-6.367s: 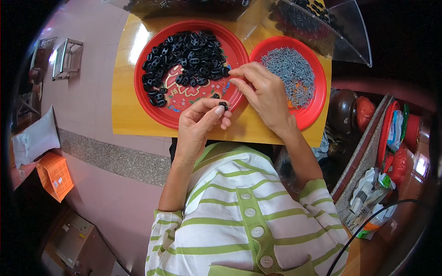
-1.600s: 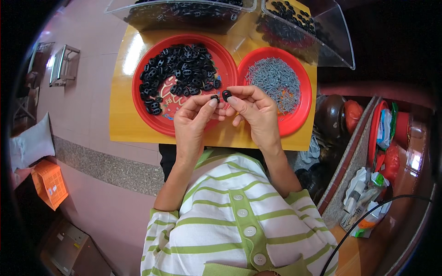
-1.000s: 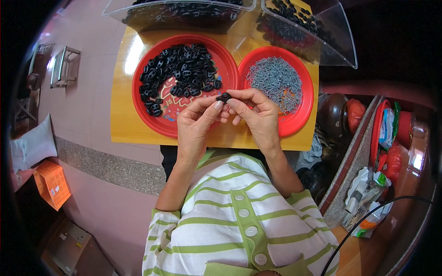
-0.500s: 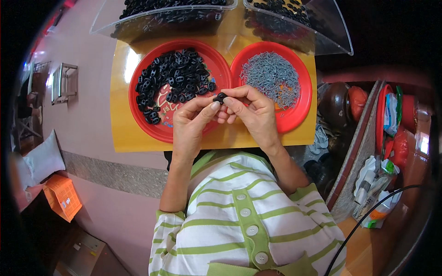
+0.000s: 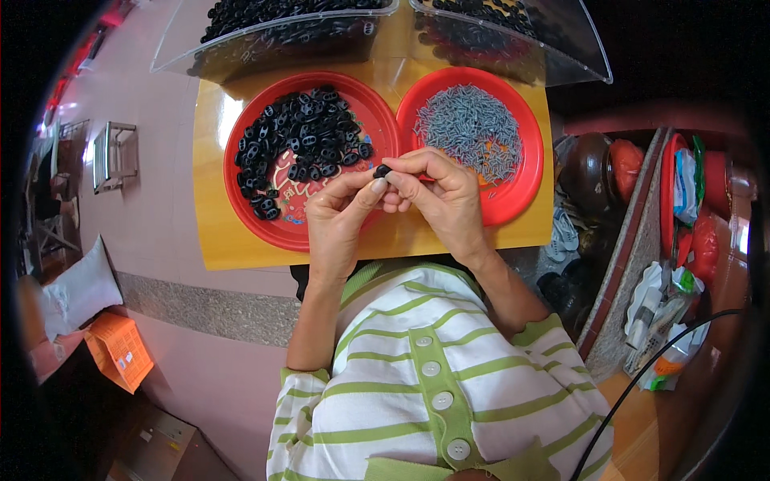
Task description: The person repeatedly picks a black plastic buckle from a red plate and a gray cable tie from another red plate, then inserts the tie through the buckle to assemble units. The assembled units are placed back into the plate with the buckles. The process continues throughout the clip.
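Note:
Between the fingertips of both hands is a small black plastic piece (image 5: 382, 171), mostly covered by the thumbs. My left hand (image 5: 343, 210) pinches it from the left, and my right hand (image 5: 439, 192) grips it from the right. Both hands are over the near edges of two red plates. The left red plate (image 5: 273, 232) holds a heap of black oval plastic parts (image 5: 301, 132) with two holes each. In the right red plate (image 5: 525, 184) lies a pile of small grey screws (image 5: 469, 128).
Two clear bins (image 5: 281, 36) of black parts stand at the table's far side. The yellow tabletop (image 5: 228, 252) ends just before my body. Right of it are a brown pot (image 5: 588, 172) and bagged goods. A metal stool (image 5: 114, 156) and orange basket (image 5: 120, 350) are on the left.
The black piece has turned slightly between my fingertips, and less of it shows now. Both hands keep nearly the same place; the whole view has shifted a little.

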Motion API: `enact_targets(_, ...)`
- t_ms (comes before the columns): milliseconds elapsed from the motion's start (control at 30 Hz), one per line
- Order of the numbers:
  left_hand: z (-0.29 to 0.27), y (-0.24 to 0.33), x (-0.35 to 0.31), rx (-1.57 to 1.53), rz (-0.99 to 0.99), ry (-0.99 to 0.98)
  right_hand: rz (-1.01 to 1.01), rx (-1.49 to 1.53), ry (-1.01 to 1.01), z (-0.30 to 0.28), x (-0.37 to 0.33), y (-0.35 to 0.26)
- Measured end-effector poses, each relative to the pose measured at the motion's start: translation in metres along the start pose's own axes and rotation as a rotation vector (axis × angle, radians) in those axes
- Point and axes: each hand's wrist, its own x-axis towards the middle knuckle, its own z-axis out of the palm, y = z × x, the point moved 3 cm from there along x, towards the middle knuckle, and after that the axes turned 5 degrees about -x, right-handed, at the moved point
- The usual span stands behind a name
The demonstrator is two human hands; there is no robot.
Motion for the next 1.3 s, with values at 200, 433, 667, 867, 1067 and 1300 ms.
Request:
enact_targets(200,0.004,0.004,0.002,-0.198,0.008,-0.065,-0.106,-0.204,0.013,0.001,0.002,-0.021)
enact_targets(433,0.009,0.001,0.000,-0.317,-0.021,0.091,0.016,-0.054,0.032,0.001,0.003,-0.010)
enact_targets(667,0.006,-0.003,-0.001,-0.329,-0.030,0.098,-0.075,-0.223,-0.017,-0.005,0.004,-0.011)
enact_targets(867,0.008,-0.012,0.000,-0.369,-0.023,0.167,-0.276,-0.486,0.031,0.002,0.001,-0.016)
enact_targets(1067,0.013,-0.017,-0.003,-0.369,-0.020,0.194,-0.323,-0.513,0.021,-0.002,0.003,-0.011)
enact_targets(1300,0.003,-0.018,0.000,-0.304,-0.049,0.084,-0.290,-0.452,-0.030,-0.008,0.003,-0.014)
